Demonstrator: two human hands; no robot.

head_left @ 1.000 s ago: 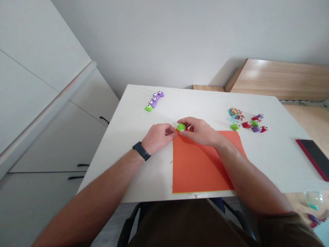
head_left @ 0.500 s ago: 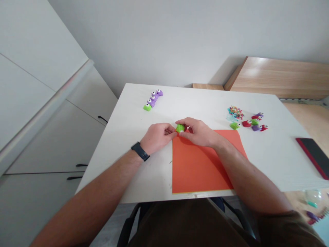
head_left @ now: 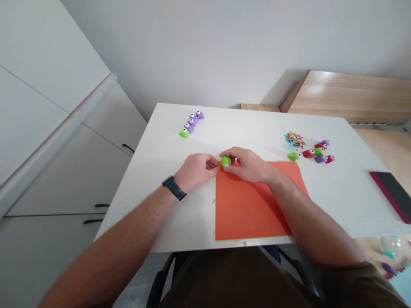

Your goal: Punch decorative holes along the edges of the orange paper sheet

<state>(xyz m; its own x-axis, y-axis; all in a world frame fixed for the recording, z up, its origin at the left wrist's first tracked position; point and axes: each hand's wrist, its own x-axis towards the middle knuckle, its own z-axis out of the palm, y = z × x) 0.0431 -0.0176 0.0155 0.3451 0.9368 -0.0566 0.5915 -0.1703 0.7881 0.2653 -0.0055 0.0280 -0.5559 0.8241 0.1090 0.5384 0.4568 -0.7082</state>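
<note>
A small green toy is between the thumb and fingers of my right hand, over the top left corner of an orange sheet. My left hand, with a dark band on its wrist, is closed in a pinch just left of the toy, at the sheet's corner. Whatever its fingertips hold is too small to make out; a bit of orange shows there. The sheet lies on the white table, partly under my right forearm.
Purple toys with eyes and a green one form a row at the back left. Toward the right lie small colourful beads, a green toy and several mixed toys. A dark red-edged object sits at the right edge.
The green toy has shifted and turned very slightly in my right hand, a little away from my left fingertips. Otherwise both hands have hardly moved.
</note>
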